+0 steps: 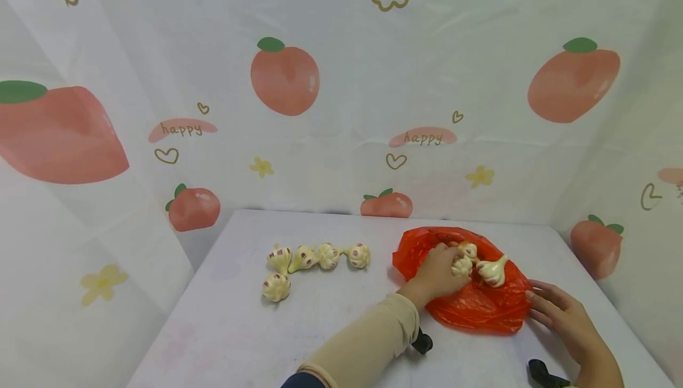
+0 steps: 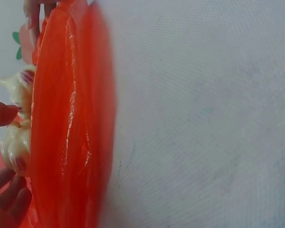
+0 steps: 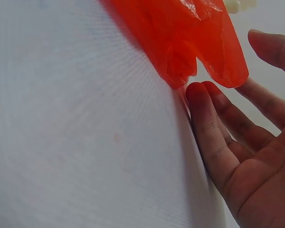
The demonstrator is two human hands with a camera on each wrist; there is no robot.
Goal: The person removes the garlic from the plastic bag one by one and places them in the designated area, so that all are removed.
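A red plastic bag [image 1: 480,311] lies spread on the table with garlic bulbs on it. My left hand [image 1: 440,272] reaches over the bag from the left, its thumb and fingers around one garlic bulb [image 1: 462,266]. In the left wrist view that bulb [image 2: 16,149] sits between the thumb above and the fingers below. Close by on the bag lie another garlic bulb [image 1: 468,250] and a bigger-looking garlic bulb [image 1: 493,272]. At the bag's right edge is my right hand [image 1: 560,317], fingers extended, fingertips [image 3: 199,95] right at the red plastic.
Several garlic bulbs stand left of the bag on the white table [image 1: 224,328], most in a row, with one garlic bulb [image 1: 275,287] in front. A white curtain [image 1: 331,97] printed with fruit surrounds the table. Black parts [image 1: 421,342] show beside the wrists.
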